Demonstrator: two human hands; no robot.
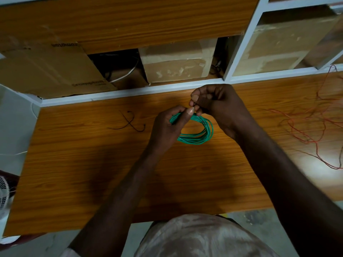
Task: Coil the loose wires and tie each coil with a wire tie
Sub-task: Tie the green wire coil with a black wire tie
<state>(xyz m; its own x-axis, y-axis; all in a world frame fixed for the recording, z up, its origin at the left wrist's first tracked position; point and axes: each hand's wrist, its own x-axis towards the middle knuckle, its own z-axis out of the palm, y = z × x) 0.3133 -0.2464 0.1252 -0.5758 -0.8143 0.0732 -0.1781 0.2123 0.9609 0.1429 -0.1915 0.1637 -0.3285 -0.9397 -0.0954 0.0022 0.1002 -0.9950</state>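
A green wire coil (pixel 201 133) hangs just above the wooden table (pixel 92 164) at its middle. My left hand (pixel 167 127) grips the coil's upper left side, thumb laid over the strands. My right hand (pixel 215 104) is curled above the coil's top and pinches something thin between thumb and fingers there; it looks like a wire tie, mostly hidden. Two black wire ties (pixel 130 122) lie crossed on the table to the left of my hands. A loose red wire (pixel 306 127) sprawls in tangles over the table's right side.
Behind the table, a white-framed shelf (pixel 130 90) holds cardboard boxes (pixel 178 60) and a flattened carton (pixel 46 71). A white fan (pixel 3 193) stands at the left edge. The table's front edge runs just before my body.
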